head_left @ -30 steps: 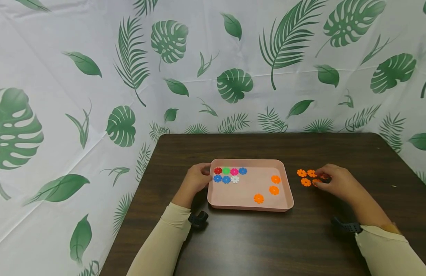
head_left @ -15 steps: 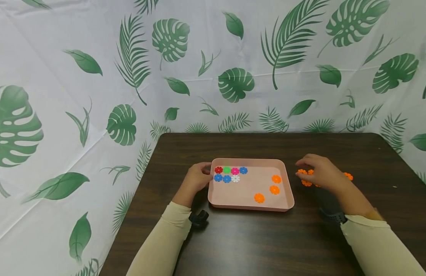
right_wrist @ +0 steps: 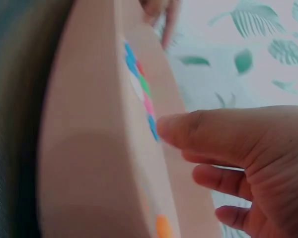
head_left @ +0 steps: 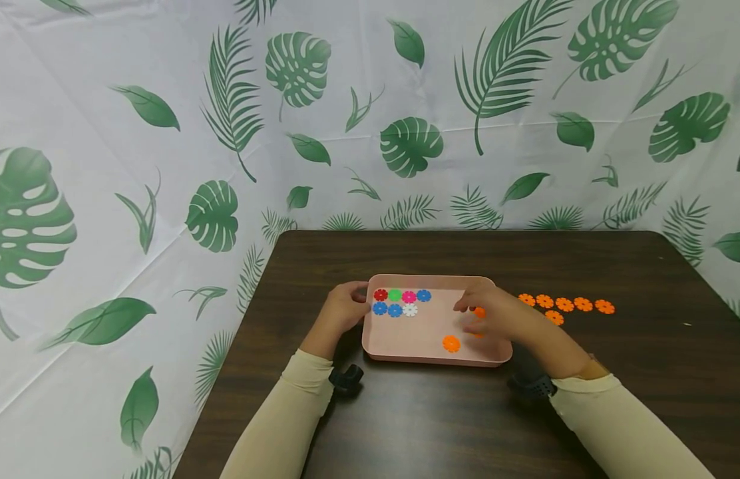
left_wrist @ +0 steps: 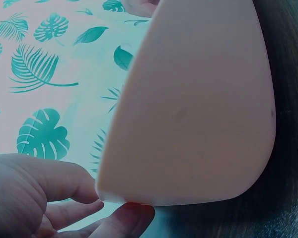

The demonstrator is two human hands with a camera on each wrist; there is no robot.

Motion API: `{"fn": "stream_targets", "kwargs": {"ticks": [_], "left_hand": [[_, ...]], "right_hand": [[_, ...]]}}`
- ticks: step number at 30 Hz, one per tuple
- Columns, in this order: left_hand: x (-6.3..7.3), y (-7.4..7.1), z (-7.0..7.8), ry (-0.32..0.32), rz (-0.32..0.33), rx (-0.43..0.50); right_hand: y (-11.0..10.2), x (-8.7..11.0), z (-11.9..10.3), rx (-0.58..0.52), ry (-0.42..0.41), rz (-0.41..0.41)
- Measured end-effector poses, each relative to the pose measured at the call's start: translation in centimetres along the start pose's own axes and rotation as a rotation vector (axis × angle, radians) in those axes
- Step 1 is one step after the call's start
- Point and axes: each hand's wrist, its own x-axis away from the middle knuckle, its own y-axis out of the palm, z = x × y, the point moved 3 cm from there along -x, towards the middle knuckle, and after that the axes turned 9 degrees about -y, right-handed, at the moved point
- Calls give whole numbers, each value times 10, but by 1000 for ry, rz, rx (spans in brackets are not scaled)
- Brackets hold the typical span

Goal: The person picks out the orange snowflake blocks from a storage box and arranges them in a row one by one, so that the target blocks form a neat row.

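A pink tray [head_left: 418, 342] lies on the dark table. My left hand [head_left: 343, 309] holds its left edge between thumb and fingers; in the left wrist view those fingers [left_wrist: 72, 183] meet at the tray's corner. Reaching over the tray's right side, my right hand [head_left: 496, 313] has its thumb and forefinger apart, and no piece shows between them. Notched plastic discs lie inside: two rows at the upper left, among them a red disc [head_left: 380, 295], a green disc [head_left: 394, 295] and a white disc [head_left: 410, 310]. One orange disc [head_left: 451, 344] shows fully; others are partly behind the right hand.
To the right of the tray, several more orange discs [head_left: 564, 305] lie on the wooden table [head_left: 430, 419], mostly in a row. My right forearm may hide some. A white cloth [head_left: 358, 166] with green leaves hangs behind the table.
My right hand has moved left, from the orange discs on the table to above the tray's right half. My left hand and the tray have stayed in place.
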Motion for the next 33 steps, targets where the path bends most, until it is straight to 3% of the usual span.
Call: {"fn": "stream_targets", "kwargs": {"ticks": [4,11,21,33], "left_hand": [[1,0,0,2,4,-9],[2,-1,1,2,4,-13],[1,-1,2,-2,-3,-2],[4,-2,3,-9,-3,-6]], "right_hand": [[13,-10,-14,-29,-60,-94],[28,-16,-25,3,91,-219],[33,-19,-27,112,20,-227],[40,-21,-28,234,21,-248]]}}
